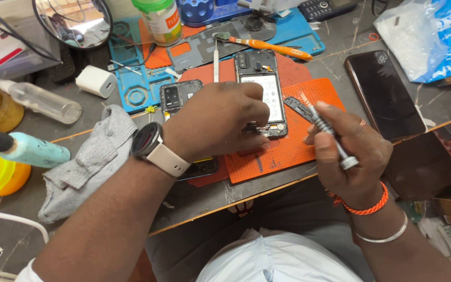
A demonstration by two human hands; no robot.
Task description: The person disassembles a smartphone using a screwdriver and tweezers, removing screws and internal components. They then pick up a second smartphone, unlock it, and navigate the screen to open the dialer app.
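On the orange mat point(288, 151): an opened phone under two hands.

The opened phone point(261, 86) lies long axis running away from the person, its near end under the left hand point(220, 122), whose fingers press on that lower edge; whether they pinch anything cannot be told. The right hand point(348, 151), just right of the phone, is clenched round a metal screwdriver point(330, 136), tip angled up-left toward the phone. Left hand is nearer.
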